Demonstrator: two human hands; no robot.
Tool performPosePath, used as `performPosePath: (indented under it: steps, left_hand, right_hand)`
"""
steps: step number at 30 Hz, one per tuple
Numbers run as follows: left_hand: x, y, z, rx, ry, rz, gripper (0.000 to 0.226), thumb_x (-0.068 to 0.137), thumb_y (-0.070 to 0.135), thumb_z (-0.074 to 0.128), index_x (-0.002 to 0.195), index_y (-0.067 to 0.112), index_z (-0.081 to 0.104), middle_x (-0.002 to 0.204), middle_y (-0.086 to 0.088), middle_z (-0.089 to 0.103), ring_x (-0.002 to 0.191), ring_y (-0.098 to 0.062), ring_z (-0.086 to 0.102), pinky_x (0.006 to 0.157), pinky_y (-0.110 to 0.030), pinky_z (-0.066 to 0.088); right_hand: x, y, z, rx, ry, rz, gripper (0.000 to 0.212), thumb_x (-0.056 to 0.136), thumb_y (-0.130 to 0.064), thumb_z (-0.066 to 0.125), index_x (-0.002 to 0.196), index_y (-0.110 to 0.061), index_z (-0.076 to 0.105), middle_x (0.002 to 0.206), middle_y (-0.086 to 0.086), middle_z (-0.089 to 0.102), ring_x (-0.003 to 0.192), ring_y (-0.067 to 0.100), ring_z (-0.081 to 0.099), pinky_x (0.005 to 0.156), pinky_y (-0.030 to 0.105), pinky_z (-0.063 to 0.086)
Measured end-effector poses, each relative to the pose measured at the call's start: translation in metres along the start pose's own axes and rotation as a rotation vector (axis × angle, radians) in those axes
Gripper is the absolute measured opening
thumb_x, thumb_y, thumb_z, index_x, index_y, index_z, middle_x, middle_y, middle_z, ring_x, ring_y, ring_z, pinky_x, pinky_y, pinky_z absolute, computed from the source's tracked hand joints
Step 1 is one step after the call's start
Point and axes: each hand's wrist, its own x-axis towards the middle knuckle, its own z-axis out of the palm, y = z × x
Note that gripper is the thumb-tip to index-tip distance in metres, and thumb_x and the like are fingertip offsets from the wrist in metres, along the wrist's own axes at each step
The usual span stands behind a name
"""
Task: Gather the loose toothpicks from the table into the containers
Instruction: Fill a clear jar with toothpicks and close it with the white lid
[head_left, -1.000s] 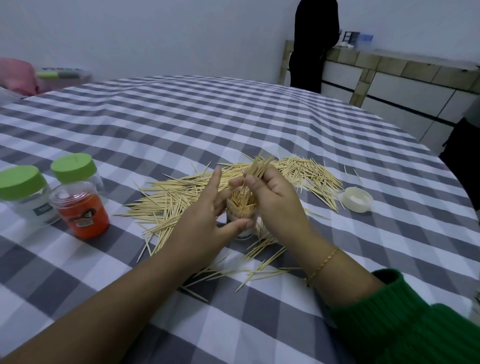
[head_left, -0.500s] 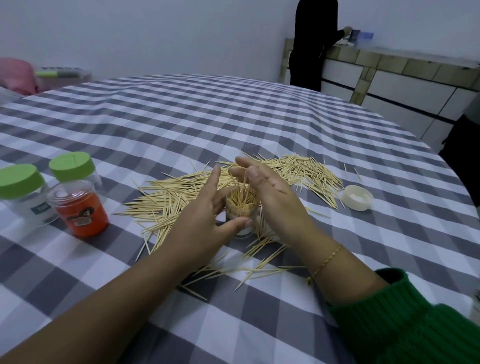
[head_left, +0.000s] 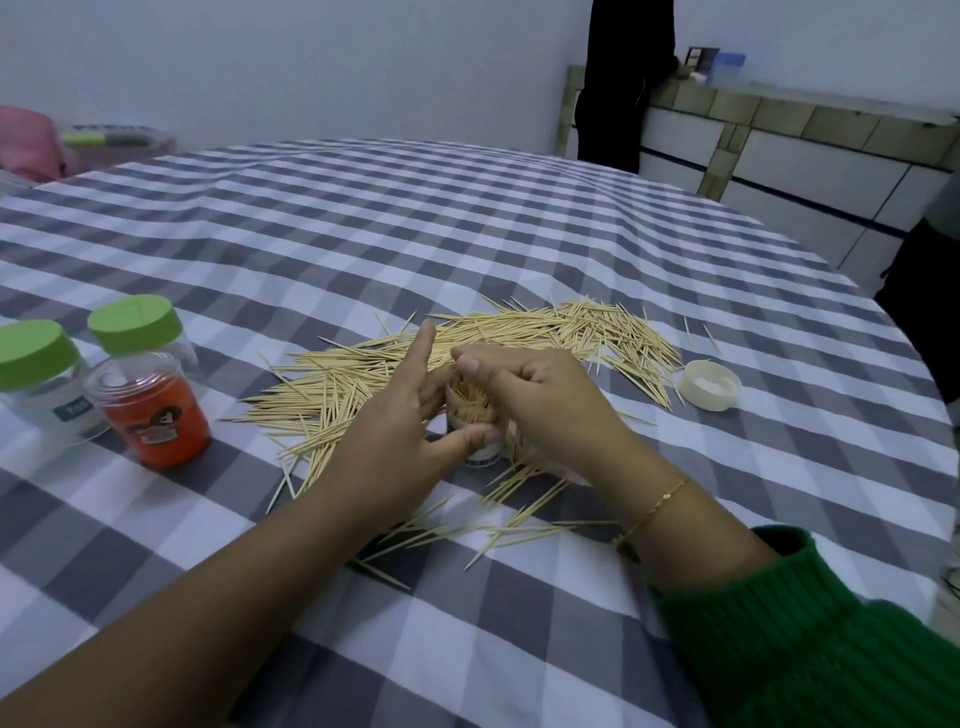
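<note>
On a round surface covered in grey-and-white check cloth, a person works at a small clear container that stands upright in front of them, packed with toothpicks standing on end. The left hand grips the container from the left, thumb curled across its near side and the other fingers wrapped behind, with the index finger pointing up. The right hand sits over the container's mouth from the right, its fingers curled down and its thumb pressing on the tips of the toothpicks inside; whether it pinches any cannot be told.

Loose toothpicks lie in a broad heap behind and around the container, with more scattered near the wrists. A white lid lies open side up to the right of the heap. On the left stand two clear jars with green lids and, in front of them, an open orange container. A person in black stands at the far counter.
</note>
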Motion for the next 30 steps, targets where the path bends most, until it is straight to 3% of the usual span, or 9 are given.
performPosePath:
  steps: [2,5,9,13,18,22,27,30]
  left_hand:
    - [0.0,0.002,-0.001,-0.007,-0.007,-0.007,0.107,0.073,0.021,0.076,0.15,0.031,0.003,0.118,0.038,0.046,0.106,0.023,0.048,0.103,-0.018,0.039]
    - [-0.001,0.004,0.0,-0.013,-0.011,-0.006,0.107,0.073,0.02,0.077,0.15,0.029,0.003,0.106,0.043,0.051,0.106,0.019,0.052,0.106,-0.027,0.039]
    - [-0.001,0.005,0.0,-0.023,0.005,-0.009,0.106,0.073,0.017,0.077,0.151,0.027,0.005,0.109,0.039,0.05,0.102,0.023,0.051,0.104,-0.018,0.038]
    - [-0.001,0.004,-0.001,-0.02,0.01,-0.013,0.107,0.072,0.02,0.077,0.151,0.028,0.006,0.108,0.04,0.049,0.098,0.026,0.05,0.1,-0.013,0.038]
    - [-0.001,0.005,-0.004,-0.045,0.008,-0.004,0.116,0.059,0.039,0.074,0.151,0.028,0.005,0.111,0.036,0.052,0.107,0.016,0.053,0.106,-0.028,0.039]
    - [0.0,0.004,-0.003,-0.044,0.014,0.006,0.117,0.057,0.041,0.074,0.151,0.026,0.005,0.115,0.031,0.055,0.11,0.012,0.054,0.107,-0.03,0.039]
    - [0.0,0.003,-0.002,-0.085,0.011,0.007,0.118,0.057,0.037,0.074,0.151,0.023,0.005,0.12,0.023,0.058,0.111,0.01,0.054,0.108,-0.029,0.038]
    - [0.001,0.004,-0.001,-0.092,0.013,0.011,0.117,0.058,0.034,0.074,0.151,0.02,0.005,0.119,0.021,0.059,0.111,0.008,0.056,0.106,-0.029,0.04]
  right_hand:
    - [-0.004,-0.009,-0.015,-0.078,-0.096,0.035,0.036,0.095,-0.042,0.046,0.119,-0.024,0.065,0.126,-0.011,0.06,0.109,-0.006,0.053,0.09,0.012,0.042]
    - [-0.007,-0.019,-0.039,-0.209,-0.069,0.053,0.032,0.096,-0.037,0.046,0.121,-0.026,0.063,0.125,-0.011,0.06,0.106,-0.003,0.054,0.087,0.013,0.039]
    - [-0.016,-0.021,-0.058,-0.57,-0.223,0.172,0.012,0.09,-0.022,0.061,0.092,-0.023,0.073,0.089,-0.013,0.068,0.084,0.007,0.063,0.079,0.025,0.051]
    - [-0.033,-0.025,-0.061,-0.825,-0.503,0.325,0.004,0.084,-0.024,0.067,0.086,-0.023,0.07,0.083,-0.009,0.067,0.077,0.008,0.06,0.073,0.027,0.052]
    - [-0.045,-0.026,-0.052,-0.996,-0.573,0.322,0.01,0.085,-0.019,0.059,0.088,-0.024,0.067,0.079,-0.009,0.062,0.065,0.005,0.051,0.043,0.011,0.04]
    - [-0.043,-0.017,-0.038,-0.94,-0.525,0.163,0.01,0.086,-0.02,0.059,0.088,-0.02,0.068,0.082,-0.004,0.065,0.071,0.011,0.054,0.067,0.026,0.047]
    - [-0.042,-0.008,-0.03,-0.793,-0.461,0.011,0.007,0.085,-0.021,0.062,0.089,-0.027,0.064,0.09,-0.012,0.058,0.081,0.004,0.051,0.076,0.023,0.043]
    - [-0.047,-0.01,-0.03,-0.78,-0.529,-0.094,0.035,0.08,-0.026,0.067,0.112,-0.035,0.057,0.116,-0.014,0.047,0.109,0.005,0.038,0.095,0.023,0.033]
